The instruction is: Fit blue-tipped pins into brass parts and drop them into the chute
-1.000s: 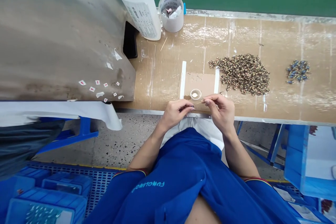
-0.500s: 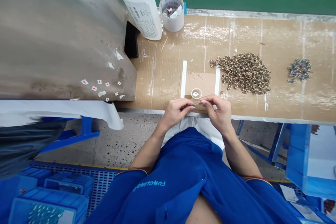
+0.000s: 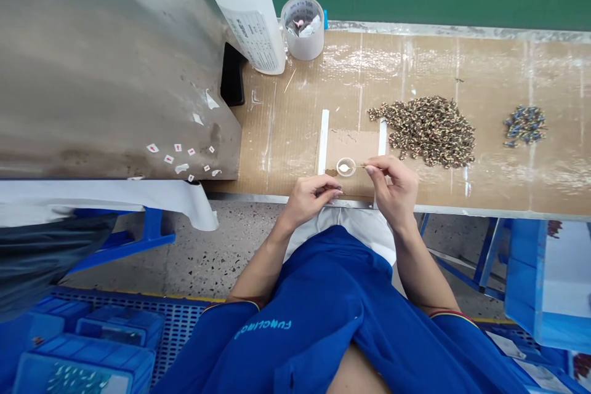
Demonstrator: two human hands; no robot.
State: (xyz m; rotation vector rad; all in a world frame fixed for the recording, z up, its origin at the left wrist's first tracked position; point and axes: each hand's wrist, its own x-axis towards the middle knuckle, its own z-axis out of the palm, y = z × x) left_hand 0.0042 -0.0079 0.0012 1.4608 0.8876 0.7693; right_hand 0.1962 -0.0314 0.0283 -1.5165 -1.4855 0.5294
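Observation:
My right hand (image 3: 396,188) pinches a thin wooden toothpick (image 3: 359,166), its tip at the small round clear dish (image 3: 346,167) that holds a white substance. Left of it, my left hand (image 3: 311,197) is closed in a pinch near the table's front edge, on a tiny dark piece (image 3: 340,191) barely showing at the fingertips. The dish rests on a piece of cardboard (image 3: 353,141) between two white tape strips. To the right lies a big pile of small brown-and-cream pieces (image 3: 429,132).
A smaller heap of bluish pieces (image 3: 525,125) lies farther right. At the back left stand a white bottle (image 3: 252,18) and a tape-roll cup (image 3: 305,43) with scraps inside. Another toothpick (image 3: 290,80) lies before them. A metal panel (image 3: 115,74) borders the left, beside a black object (image 3: 232,76).
My right hand has moved right and slightly up, away from my left hand, bringing the toothpick's tip to the dish. My left hand has stayed nearly in place.

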